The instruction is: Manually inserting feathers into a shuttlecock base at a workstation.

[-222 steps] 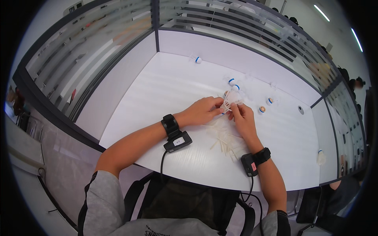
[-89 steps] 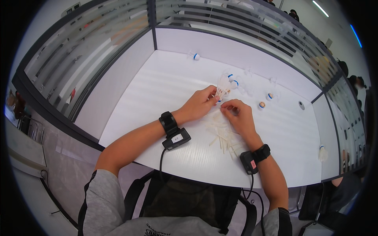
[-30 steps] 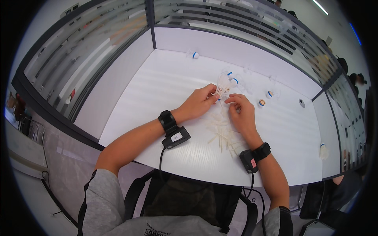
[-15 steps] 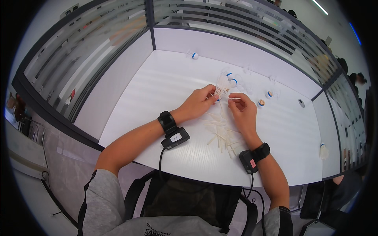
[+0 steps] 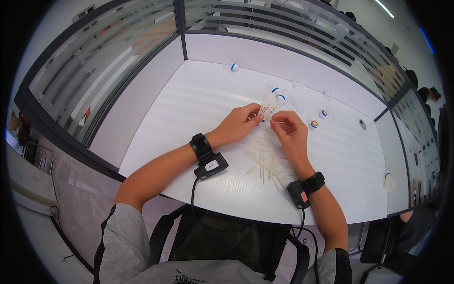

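A shuttlecock with a pale skirt and a blue-banded base is held between the thumb and fingers of my left hand, its skirt pointing away from me. Close against its right side, my right hand is closed in a pinch by the skirt. Whatever lies between those fingertips is too small to make out. Loose pale feather pieces are scattered on the table below both hands. Just beyond the held shuttlecock are two white bases with blue bands.
Two round bases showing tan discs lie to the right. One blue-banded base with a clear skirt sits by the back panel. Another shuttlecock lies at the right edge. Low panels enclose the white table.
My right hand has moved left to the shuttlecock, and its fingertips have come together. The held shuttlecock's skirt has tipped slightly to the right. My left hand stays in place.
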{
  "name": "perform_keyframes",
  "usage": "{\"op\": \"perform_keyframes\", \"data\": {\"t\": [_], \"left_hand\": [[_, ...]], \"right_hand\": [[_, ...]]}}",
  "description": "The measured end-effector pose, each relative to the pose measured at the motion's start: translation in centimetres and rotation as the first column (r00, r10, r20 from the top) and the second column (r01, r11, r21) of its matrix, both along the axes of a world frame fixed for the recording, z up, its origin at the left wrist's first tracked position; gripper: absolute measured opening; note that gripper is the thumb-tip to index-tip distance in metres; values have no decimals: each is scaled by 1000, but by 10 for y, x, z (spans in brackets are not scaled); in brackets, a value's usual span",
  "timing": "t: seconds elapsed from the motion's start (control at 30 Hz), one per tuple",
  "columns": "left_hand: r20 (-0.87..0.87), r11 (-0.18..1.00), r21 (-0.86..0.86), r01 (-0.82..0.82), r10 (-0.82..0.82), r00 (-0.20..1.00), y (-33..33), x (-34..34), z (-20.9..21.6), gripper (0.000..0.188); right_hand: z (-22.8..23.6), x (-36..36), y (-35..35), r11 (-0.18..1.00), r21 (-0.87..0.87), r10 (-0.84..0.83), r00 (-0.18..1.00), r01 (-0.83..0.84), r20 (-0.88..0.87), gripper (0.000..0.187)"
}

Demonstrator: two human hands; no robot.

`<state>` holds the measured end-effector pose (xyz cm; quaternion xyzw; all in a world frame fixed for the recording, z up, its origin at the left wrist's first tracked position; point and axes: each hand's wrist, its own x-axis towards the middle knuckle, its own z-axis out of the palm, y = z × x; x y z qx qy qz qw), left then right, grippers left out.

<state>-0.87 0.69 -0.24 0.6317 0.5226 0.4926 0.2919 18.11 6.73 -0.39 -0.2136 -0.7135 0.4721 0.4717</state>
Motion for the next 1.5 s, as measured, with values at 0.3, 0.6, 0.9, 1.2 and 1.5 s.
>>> {"op": "perform_keyframes", "data": {"t": [0.3, 0.6, 0.9, 1.2, 1.5], "left_hand": [[-10, 993, -74, 92, -93, 996, -4, 0, 11, 32], [25, 998, -16, 65, -64, 998, -3, 2, 7, 32], [19, 994, -5, 106, -106, 994, -2, 0, 4, 30], [-37, 989, -95, 112, -115, 993, -3, 1, 8, 32], [-92, 993, -76, 92, -99, 991, -5, 2, 12, 36]], "right_hand": [[5, 2, -2, 998, -29, -47, 999, 46, -12, 13], [8, 0, -5, 996, -81, -39, 997, 34, -63, 16], [8, 1, -5, 998, -61, -15, 999, 13, -33, 20], [8, 1, -2, 978, 61, -198, 979, 201, -54, 22], [10, 3, -1, 967, 41, -237, 949, 250, -208, 17]]}}
